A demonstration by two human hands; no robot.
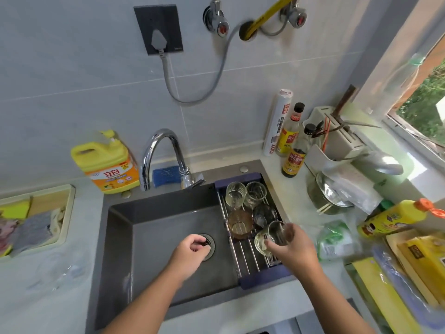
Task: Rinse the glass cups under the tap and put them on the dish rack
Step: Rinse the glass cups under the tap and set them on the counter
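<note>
Head view, bottom of frame: both bare forearms reach in over the sink [156, 227].

Left hand [192, 249]: lower centre, over the drain [210, 239]. Fingers loosely curled toward the palm, nothing visible in them. Can't tell if it touches the drain.

Right hand [290, 248]: right of centre, fingers and thumb wrapped round a clear glass cup [279, 233], held tilted over the lower-right part of the dish rack [243, 257].

Dish rack spans the right side of the sink, metal rods between dark blue end bars. Pale cup [260, 243] sits on the rods just left of the held one; contact between them unclear.

Further up the rack: amber cup [240, 224], dark smoky cup [263, 214] beside it on the right, then two clear ribbed cups [236, 195] [255, 194] side by side at the top end.

Behind the sink: chrome tap [163, 150] at centre, spout arching left. Blue sponge [166, 175] by its base. Yellow detergent jug [108, 165] to the left.

Right counter: sauce bottles [292, 160], yellow squeeze bottle [395, 216].

Top of frame: black wall socket [159, 28] with a grey plug.
</note>
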